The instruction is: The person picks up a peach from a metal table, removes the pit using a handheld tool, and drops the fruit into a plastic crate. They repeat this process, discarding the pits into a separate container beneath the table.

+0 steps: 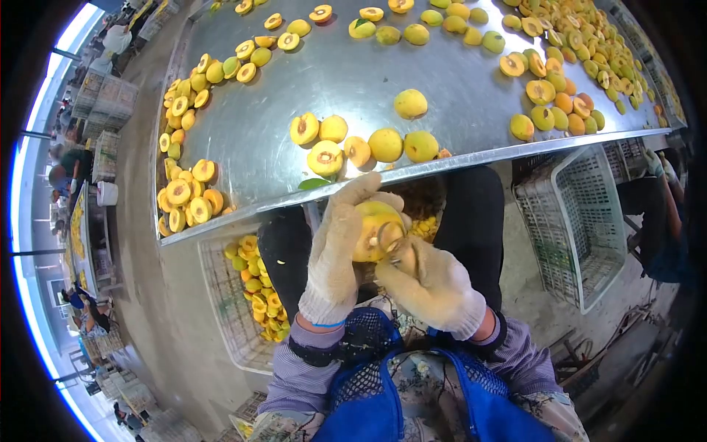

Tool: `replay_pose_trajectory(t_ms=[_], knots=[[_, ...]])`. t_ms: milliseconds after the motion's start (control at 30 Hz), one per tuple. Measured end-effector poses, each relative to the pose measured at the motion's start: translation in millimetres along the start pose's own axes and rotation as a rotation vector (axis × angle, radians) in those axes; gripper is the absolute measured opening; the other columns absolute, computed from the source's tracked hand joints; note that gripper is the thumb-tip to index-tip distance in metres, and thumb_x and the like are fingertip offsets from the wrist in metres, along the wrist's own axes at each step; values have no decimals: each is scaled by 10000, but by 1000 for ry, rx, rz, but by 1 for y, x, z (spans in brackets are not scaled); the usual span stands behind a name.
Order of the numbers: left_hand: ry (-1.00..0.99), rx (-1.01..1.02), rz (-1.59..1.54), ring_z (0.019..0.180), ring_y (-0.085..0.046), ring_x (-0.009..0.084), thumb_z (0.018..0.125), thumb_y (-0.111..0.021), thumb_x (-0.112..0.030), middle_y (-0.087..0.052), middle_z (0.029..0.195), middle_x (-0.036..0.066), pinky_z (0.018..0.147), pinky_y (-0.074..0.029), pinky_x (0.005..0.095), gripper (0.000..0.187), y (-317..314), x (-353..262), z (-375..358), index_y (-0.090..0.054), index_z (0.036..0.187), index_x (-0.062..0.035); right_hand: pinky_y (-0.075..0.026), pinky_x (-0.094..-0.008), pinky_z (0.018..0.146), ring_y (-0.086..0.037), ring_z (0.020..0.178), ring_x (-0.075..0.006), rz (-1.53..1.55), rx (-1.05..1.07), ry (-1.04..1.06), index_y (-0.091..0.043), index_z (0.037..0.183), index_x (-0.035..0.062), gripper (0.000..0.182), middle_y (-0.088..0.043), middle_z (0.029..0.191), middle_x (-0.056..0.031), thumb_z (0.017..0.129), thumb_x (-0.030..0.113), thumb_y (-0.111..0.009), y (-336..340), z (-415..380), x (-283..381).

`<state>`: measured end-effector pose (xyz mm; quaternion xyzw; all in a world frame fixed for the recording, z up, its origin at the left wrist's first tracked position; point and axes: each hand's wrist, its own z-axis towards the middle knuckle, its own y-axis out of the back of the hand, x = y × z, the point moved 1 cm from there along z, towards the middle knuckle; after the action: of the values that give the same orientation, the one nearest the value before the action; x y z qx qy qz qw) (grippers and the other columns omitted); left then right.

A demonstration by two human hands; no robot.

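My left hand (333, 250), in a white knit glove, holds a yellow peach (373, 219) over my lap, close to the table's front edge. Its pit side faces my right hand. In my gloved right hand (436, 289) is a pitting knife with a looped metal blade (392, 233), pressed at the peach around the pit; its handle is hidden in my fingers. Just beyond my hands, a cut peach half (325, 158) and several other peaches (385, 145) lie on the metal table (309, 88). A green leaf (314, 183) lies at the edge.
A crate (221, 287) of cut peaches stands at my left, under the table's front. An upright plastic crate (574, 221) is at my right, near another person's arm (672, 195). Peach pieces (425, 227) lie below, between my knees. A large peach pile (574, 37) covers the table's far right.
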<state>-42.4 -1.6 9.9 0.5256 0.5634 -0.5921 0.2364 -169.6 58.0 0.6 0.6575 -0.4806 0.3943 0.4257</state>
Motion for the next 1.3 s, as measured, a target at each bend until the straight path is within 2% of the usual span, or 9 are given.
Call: replay_pose_trajectory(t_ms=[267,367,600,867,1000,1067,1100,1167,1300], knots=[[297,234,328,1198,-529,287,979,-469,-376,-506,1328,198,1029,-424,385,612,23,17,-13,-348,1410,42,-488,-290,726,-607,789,-165,307,-49,-19,-584,1068,61,236,-640,898,-79,881,189,-649,17,-10,9],[88,46,-273,1190,-534,282,992,-426,-377,-525,1307,185,1014,-437,384,590,17,19,-14,-358,1410,33,-478,-263,694,-583,759,-112,330,-83,-6,-587,1022,49,189,-625,846,-57,886,166,-646,11,-12,12],[229,165,-60,1151,-550,266,930,-508,-216,-547,1282,162,971,-460,364,525,33,11,-24,-376,1391,-3,-456,-216,644,-536,739,-19,509,-79,-69,-584,1001,41,165,-599,795,-6,899,159,-637,16,-18,26],[-93,-35,-495,1260,-490,329,943,-574,-311,-439,1397,209,920,-537,427,488,15,11,-18,-426,1291,-2,-513,-395,636,-655,722,-331,37,94,132,-564,1074,65,303,-640,795,-147,905,315,-586,-13,-14,-1],[-127,50,-432,1277,-476,328,951,-559,-369,-412,1419,215,916,-537,433,561,13,11,-21,-382,1321,14,-516,-398,646,-665,753,-334,-72,55,155,-564,1074,73,310,-651,808,-157,904,331,-594,-9,-17,6],[-161,-70,-307,1262,-487,326,951,-552,-386,-402,1418,237,917,-536,436,564,5,8,-24,-378,1297,24,-483,-241,731,-599,822,-74,3,93,-20,-563,1130,61,302,-647,910,1,866,153,-677,-10,-18,8],[-162,-71,-307,1262,-487,326,951,-552,-386,-402,1418,237,917,-536,436,564,4,10,-25,-378,1297,24,-483,-241,731,-599,822,-74,2,94,-20,-563,1130,61,302,-647,910,1,866,153,-677,-11,-17,5],[-265,-93,-229,1218,-526,321,959,-538,-378,-409,1405,238,915,-532,424,513,1,11,-28,-397,1253,18,-516,-400,654,-661,774,-345,-130,-10,150,-572,1065,80,310,-655,817,-172,903,343,-597,-15,-15,-3],[-347,-81,-116,1154,-572,310,968,-528,-293,-439,1381,233,910,-525,399,403,-3,9,-35,-415,1206,11,-512,-370,654,-662,710,-292,-20,3,198,-580,1032,81,257,-651,766,-127,909,305,-599,-16,-20,3]])
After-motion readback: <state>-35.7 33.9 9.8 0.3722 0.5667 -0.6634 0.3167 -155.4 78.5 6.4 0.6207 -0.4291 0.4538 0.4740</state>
